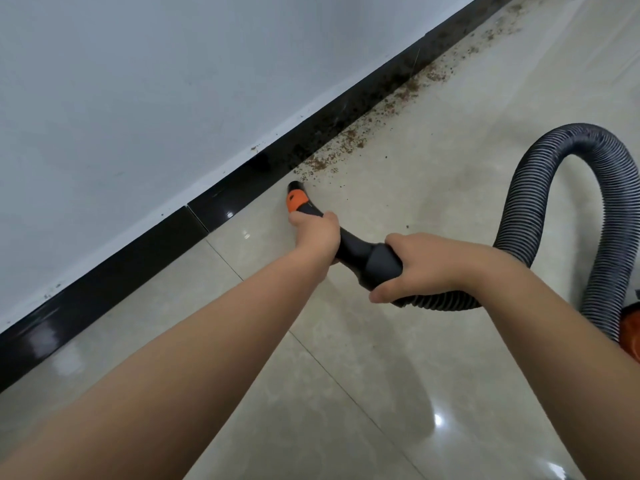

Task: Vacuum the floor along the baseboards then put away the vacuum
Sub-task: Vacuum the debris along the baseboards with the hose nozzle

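My left hand (317,235) grips the black vacuum nozzle (297,197) just behind its orange collar. The nozzle's tip rests on the floor beside the black baseboard (242,188). My right hand (419,263) holds the thick black cuff (374,261) where the ribbed grey hose (561,174) joins. Brown crumbs (349,143) lie scattered along the baseboard just beyond the nozzle tip and farther up to the right. The hose loops up and over to the orange vacuum body (632,332), cut off at the right edge.
A white wall (156,81) rises above the baseboard, which runs diagonally from lower left to upper right. The floor is glossy beige tile (346,393) with thin grout lines.
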### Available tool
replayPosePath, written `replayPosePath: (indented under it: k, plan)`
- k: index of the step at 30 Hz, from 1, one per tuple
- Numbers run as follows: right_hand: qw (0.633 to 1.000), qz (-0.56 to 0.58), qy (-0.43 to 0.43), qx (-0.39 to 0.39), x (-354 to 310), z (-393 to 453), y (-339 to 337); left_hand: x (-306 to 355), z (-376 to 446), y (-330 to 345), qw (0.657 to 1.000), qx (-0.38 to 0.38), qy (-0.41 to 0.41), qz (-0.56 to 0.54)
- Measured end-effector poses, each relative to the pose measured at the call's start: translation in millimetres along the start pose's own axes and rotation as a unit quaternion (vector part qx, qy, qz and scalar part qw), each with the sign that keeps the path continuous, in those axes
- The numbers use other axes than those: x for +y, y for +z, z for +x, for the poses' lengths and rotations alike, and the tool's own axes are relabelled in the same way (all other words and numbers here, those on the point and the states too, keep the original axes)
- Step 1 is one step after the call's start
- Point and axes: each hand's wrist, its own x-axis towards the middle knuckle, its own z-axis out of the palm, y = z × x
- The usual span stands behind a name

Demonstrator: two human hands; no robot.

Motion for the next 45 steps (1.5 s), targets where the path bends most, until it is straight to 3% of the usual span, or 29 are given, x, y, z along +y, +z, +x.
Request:
replayPosePath:
  k: [12, 16, 20, 27, 36, 42, 45]
  plan:
    - [1.000, 0.021, 0.017, -0.001, 18, -6, -10, 3, 5, 21, 1.000, -0.003, -0.014, 0.015]
    - [0.998, -0.036, -0.012, 0.054, 9, 0, 0, 7, 19, 11, 0.998, 0.017, 0.063, 0.014]
    - [0.992, -0.065, -0.028, 0.102, 2, 13, 11, 19, 24, 0, 0.999, 0.015, -0.018, -0.026]
    - [0.991, -0.075, -0.017, 0.114, 9, 17, 20, 20, 18, 5, 0.998, 0.024, 0.002, 0.050]
    - [0.993, -0.082, -0.005, 0.083, 20, 3, 9, 12, 11, 20, 0.995, 0.011, 0.063, 0.076]
    - [0.991, -0.119, 0.000, 0.052, 18, -26, 5, 0, -11, 22, 0.999, -0.016, -0.013, 0.026]
    - [0.989, -0.140, -0.022, 0.037, 11, -30, 5, -11, -21, 10, 0.999, 0.024, -0.023, -0.017]
